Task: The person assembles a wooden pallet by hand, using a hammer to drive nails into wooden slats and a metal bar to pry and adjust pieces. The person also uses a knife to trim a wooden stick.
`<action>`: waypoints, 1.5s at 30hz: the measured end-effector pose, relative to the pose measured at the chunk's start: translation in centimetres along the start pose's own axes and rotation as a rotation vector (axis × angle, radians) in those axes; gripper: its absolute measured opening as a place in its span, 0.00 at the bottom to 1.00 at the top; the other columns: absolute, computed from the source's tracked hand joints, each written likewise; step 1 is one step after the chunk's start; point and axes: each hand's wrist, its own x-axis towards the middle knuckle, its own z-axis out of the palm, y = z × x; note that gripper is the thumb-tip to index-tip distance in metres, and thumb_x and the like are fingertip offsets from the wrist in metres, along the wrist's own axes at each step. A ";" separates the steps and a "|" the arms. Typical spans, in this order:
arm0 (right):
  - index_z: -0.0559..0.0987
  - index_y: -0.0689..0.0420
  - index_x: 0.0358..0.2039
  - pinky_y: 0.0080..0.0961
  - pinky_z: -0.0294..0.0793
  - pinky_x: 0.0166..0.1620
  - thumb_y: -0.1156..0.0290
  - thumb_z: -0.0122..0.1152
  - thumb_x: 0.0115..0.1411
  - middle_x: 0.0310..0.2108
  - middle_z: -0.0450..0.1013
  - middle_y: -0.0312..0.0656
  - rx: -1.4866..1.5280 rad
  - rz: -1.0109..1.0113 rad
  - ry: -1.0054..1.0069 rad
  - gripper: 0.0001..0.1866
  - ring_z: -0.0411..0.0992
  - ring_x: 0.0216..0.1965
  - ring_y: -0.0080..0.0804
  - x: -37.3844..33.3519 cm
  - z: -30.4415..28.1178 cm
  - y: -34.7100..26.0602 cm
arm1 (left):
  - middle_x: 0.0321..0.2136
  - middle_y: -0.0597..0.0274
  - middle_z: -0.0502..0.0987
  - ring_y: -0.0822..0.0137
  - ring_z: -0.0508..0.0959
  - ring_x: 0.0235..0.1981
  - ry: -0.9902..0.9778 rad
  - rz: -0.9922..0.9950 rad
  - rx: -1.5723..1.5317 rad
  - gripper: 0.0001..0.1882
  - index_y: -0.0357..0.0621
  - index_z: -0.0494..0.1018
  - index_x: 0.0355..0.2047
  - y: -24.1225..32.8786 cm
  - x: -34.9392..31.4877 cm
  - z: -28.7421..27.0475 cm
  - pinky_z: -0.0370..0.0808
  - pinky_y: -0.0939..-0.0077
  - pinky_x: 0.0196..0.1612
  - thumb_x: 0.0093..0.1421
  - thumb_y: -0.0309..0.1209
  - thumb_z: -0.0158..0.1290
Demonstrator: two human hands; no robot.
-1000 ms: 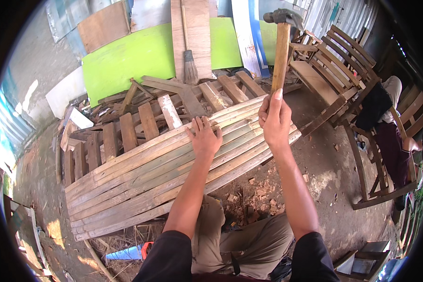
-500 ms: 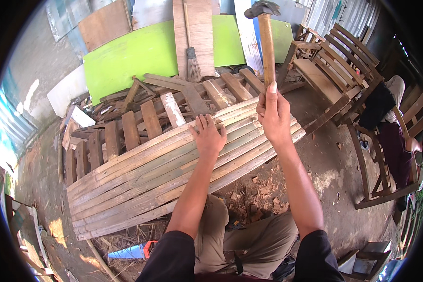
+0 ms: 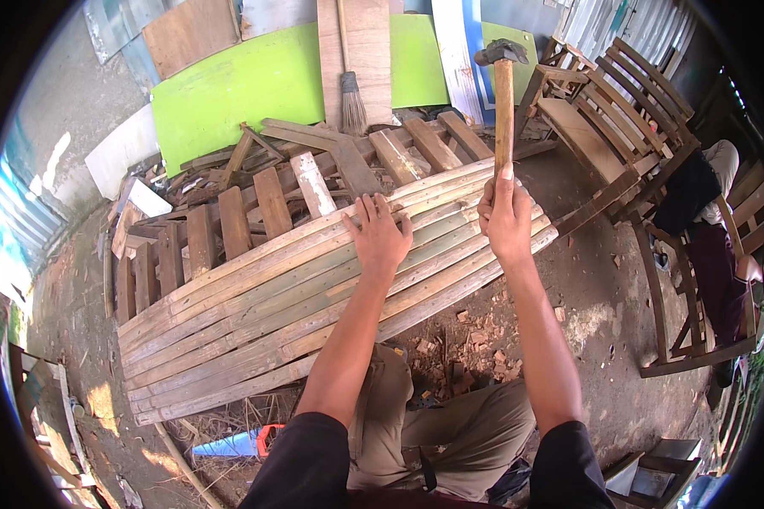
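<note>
My right hand (image 3: 508, 218) is wrapped round the wooden handle of a claw hammer (image 3: 503, 110), with the thumb laid along the handle. The hammer stands upright, its dark metal head raised above the work. My left hand (image 3: 379, 235) rests palm down on a panel of pale wooden slats (image 3: 255, 314), its fingers spread near the panel's far edge. No object shows in that hand; what lies beneath its palm is hidden. The long slats run side by side, slanting from lower left to upper right in front of me, with small dark marks along them.
Dark wooden boards (image 3: 272, 204) stick out beyond the panel's far edge. Below it lies a handsaw with a blue blade (image 3: 227, 446). Broken rubble (image 3: 475, 343) covers ground by my knees. Wooden chairs (image 3: 607, 127) and a seated person (image 3: 711, 246) are at right; a broom (image 3: 352, 102) leans behind.
My right hand and the hammer have come down and slightly to the right. My left hand stays on the slats, with its fingers slightly shifted. The whole view has tilted a little.
</note>
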 end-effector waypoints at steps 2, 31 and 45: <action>0.72 0.64 0.25 0.32 0.64 0.24 0.46 0.37 0.76 0.15 0.64 0.38 0.010 -0.113 0.025 0.35 0.64 0.19 0.28 -0.4 0.2 3.5 | 0.73 0.47 0.55 0.53 0.48 0.76 -0.010 0.010 -0.014 0.41 0.37 0.53 0.73 0.7 0.2 0.2 0.38 0.38 0.74 0.69 0.54 0.41; 0.77 0.71 0.25 0.50 0.74 0.41 0.46 0.43 0.74 0.22 0.73 0.65 -0.438 0.273 -0.130 0.37 0.76 0.33 0.64 -1.0 -0.1 9.2 | 0.73 0.45 0.54 0.51 0.48 0.76 0.010 0.000 0.013 0.42 0.35 0.53 0.72 0.3 -0.1 0.2 0.37 0.38 0.74 0.69 0.54 0.40; 0.77 0.71 0.23 0.52 0.74 0.40 0.48 0.45 0.73 0.24 0.73 0.71 -0.450 0.230 -0.138 0.36 0.76 0.34 0.70 -3.0 1.1 9.0 | 0.74 0.45 0.52 0.54 0.47 0.76 0.007 0.024 -0.018 0.44 0.29 0.50 0.72 0.4 0.0 0.5 0.36 0.39 0.75 0.67 0.53 0.42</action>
